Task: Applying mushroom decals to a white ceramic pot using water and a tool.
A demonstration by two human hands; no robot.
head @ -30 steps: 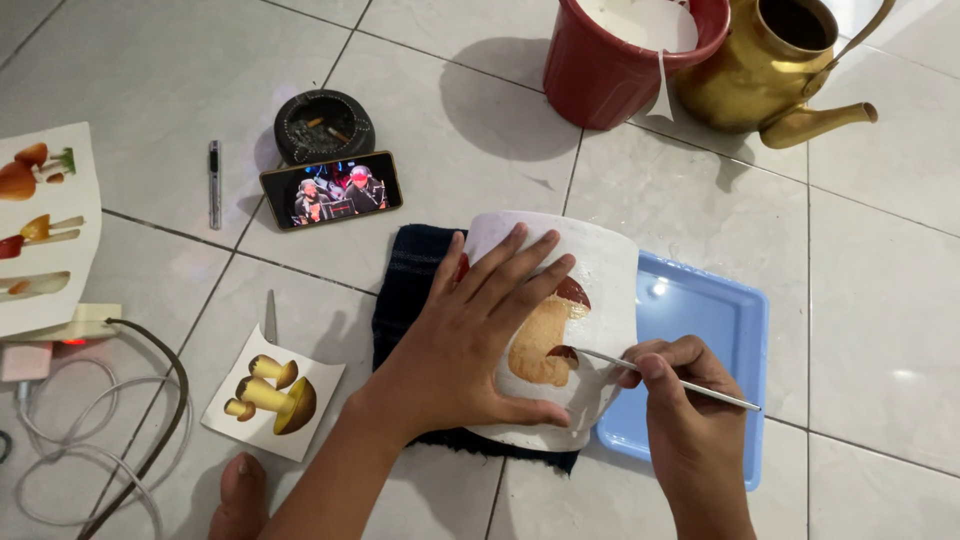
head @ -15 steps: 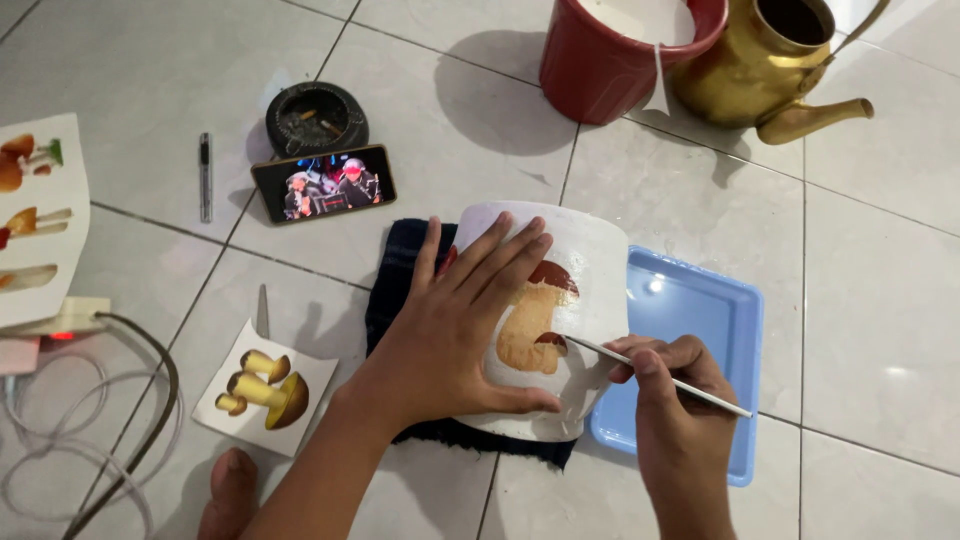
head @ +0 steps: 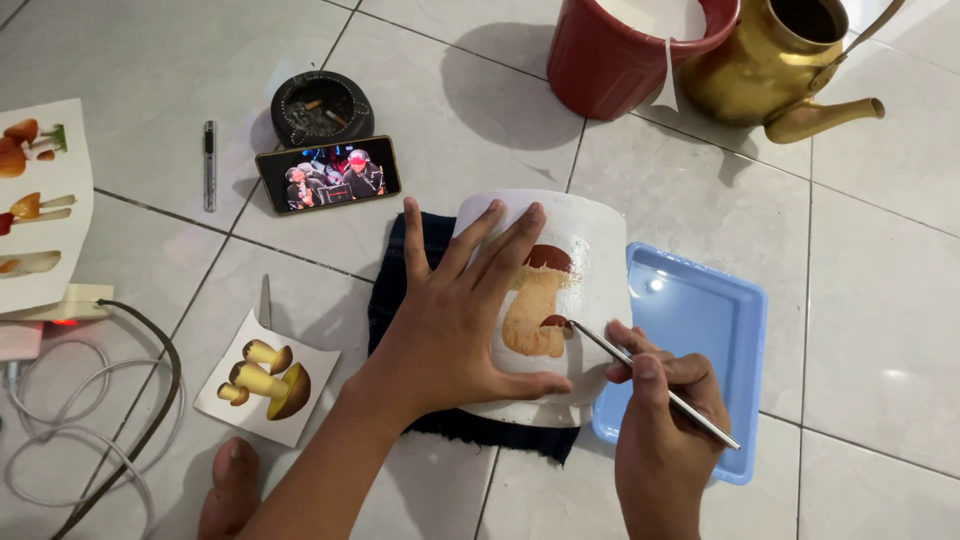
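Left hand (head: 455, 320) lies flat, fingers spread wide, palm down on the white pot (head: 590, 260), which lies on its side at frame centre on a dark cloth (head: 400, 290); nothing gripped, just pressing. Right hand (head: 665, 400), lower right, fingers pinched closed around a thin brush (head: 650, 372), tip touching the mushroom picture (head: 535, 305) on the pot's side, at the small brown cap on its right edge. Light blue tray (head: 710, 330) just right of the pot, partly under the right hand. Lower left: a paper cutout of yellow-brown mushrooms (head: 265, 378) on the tiled floor (head: 880, 300), with cables (head: 90, 440) beside it. Upper left: phone (head: 328, 172) with lit screen, black ashtray (head: 320, 105) touching it, pen (head: 209, 165) to the left. Top edge: red bucket (head: 610, 60), brass kettle (head: 780, 65) beside it. Sheet of mushroom prints (head: 40, 200) at far left.
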